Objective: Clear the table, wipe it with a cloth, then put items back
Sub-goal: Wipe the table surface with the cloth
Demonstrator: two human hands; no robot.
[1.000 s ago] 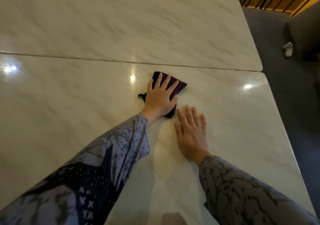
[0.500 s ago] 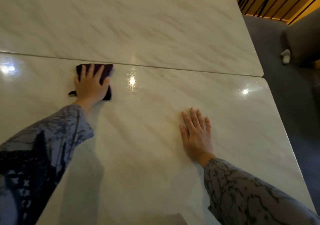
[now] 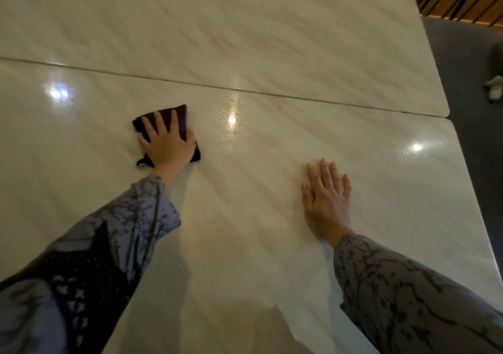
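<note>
- While your left hand (image 3: 167, 146) presses flat on the dark cloth (image 3: 181, 116), fingers straight and spread rather than curled round it, the cloth lies on the near slab of the bench (image 3: 245, 244), just short of the seam (image 3: 272, 92). Nothing pins it but downward pressure, so a quick change of direction could let it slide out from under your palm or bunch up.
- Your right hand (image 3: 328, 198) lies open and flat on the bare surface, well apart from the cloth and holding nothing. If you lean your weight on it, the glossy top may let it slip, and it probably leaves a fresh print on a part you mean to have clean.
- The small loop (image 3: 141, 162) at the cloth's near corner trails loose beside your wrist; it could drag and smear rather than wipe.
- The seam between the two slabs looks like a groove. If you push the cloth across it, its edge may catch, or dirt may be swept into the gap.
- The bright spots of reflected light (image 3: 231, 119) seem to show a speckled, possibly damp film; whether it is moisture, you cannot tell. Uneven strokes may leave streaks there.
- The far slab shows no sign either way of wiping, so you risk skipping it.
</note>
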